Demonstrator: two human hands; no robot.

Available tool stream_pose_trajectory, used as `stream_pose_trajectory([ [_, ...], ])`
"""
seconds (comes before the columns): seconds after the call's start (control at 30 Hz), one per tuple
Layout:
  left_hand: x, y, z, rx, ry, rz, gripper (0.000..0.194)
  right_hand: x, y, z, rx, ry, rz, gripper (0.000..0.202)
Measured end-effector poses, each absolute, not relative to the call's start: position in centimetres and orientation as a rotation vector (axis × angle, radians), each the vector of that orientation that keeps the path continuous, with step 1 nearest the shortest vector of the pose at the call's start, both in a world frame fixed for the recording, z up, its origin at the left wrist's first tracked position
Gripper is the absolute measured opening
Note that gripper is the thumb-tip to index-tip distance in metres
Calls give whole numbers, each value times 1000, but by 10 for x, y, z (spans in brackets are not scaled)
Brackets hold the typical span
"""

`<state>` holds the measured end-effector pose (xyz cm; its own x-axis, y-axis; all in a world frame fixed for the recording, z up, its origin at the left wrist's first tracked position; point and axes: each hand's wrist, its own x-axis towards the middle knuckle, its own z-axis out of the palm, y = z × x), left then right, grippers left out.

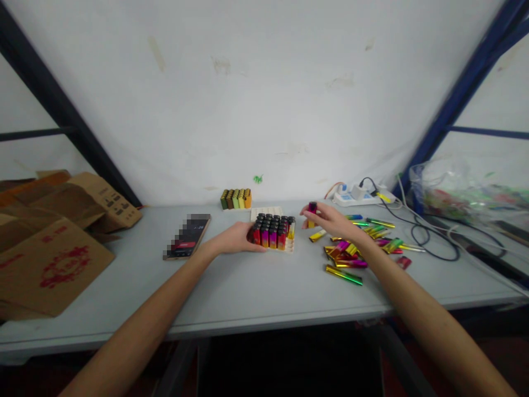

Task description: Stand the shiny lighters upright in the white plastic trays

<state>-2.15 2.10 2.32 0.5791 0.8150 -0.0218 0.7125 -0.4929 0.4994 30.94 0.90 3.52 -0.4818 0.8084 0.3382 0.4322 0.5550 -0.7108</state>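
My left hand [237, 238] is wrapped round the left side of a white tray [290, 244] that holds upright rows of lighters [270, 236] with black tops. Most of these are red, purple and orange. At the tray's right end some slots hold no lighter. My right hand [328, 219], to the right of the tray, pinches a single purple-and-yellow lighter [311, 215] upright, just above the table. Under and beside my right forearm lies a loose pile of shiny metallic lighters [347, 253] in yellow, green, magenta and red.
Behind the tray stand another white tray [266, 211] and a block of green, brown and yellow lighters [236, 199]. A phone [188, 237] lies left. Cardboard boxes [53, 259] fill the far left. A power strip [357, 196], cables and a plastic bag [450, 187] are right.
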Motion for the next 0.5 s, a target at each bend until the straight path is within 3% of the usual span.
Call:
stream_pose_trajectory([
  [0.3,-20,19,27,2330,1211,313,61,290,4,32,-1063,-1735,1246,55],
  [0.4,-20,19,26,2328,1200,319,60,281,2,30,-1146,-1686,1241,61],
  [0.5,-21,19,25,2337,1192,327,61,274,-1,29,-1212,-1653,1172,53],
])
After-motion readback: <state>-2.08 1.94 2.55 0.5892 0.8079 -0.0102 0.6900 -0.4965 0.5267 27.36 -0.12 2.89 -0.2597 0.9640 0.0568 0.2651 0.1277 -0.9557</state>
